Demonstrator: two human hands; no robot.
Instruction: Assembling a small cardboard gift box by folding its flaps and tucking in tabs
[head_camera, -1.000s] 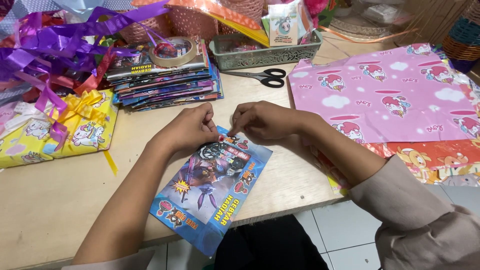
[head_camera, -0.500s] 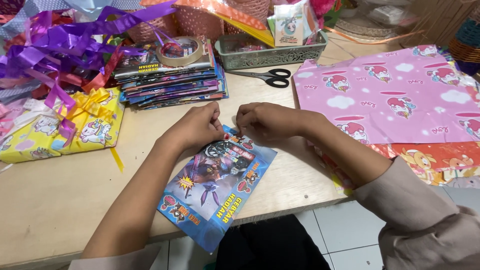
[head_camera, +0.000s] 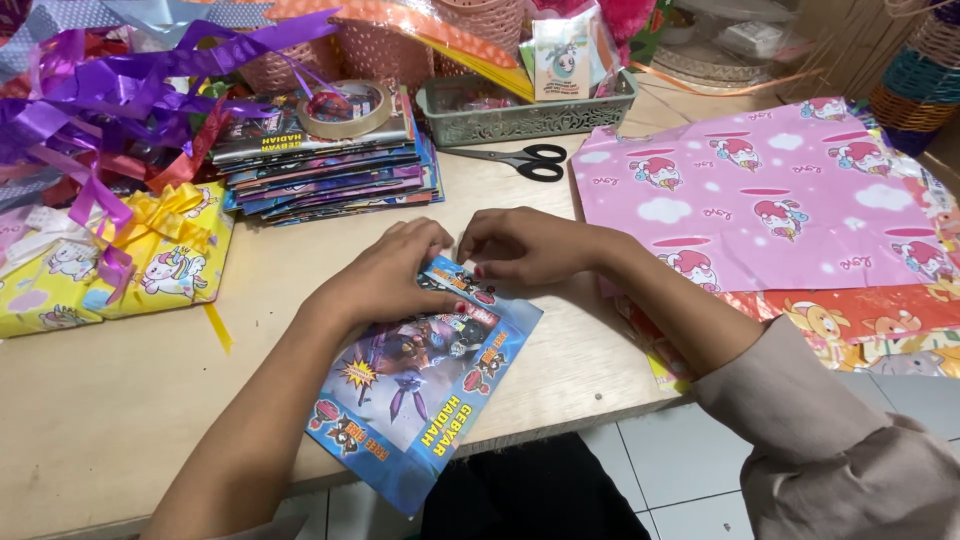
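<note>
We see the tabletop; pink wrapping paper covers its right side; a stack of packets sits toward the far edge; a blue packet overhangs the near edge; our left hand and right hand meet at its top, each grip pinching the packet's upper edge; scissors lie beyond.
</note>
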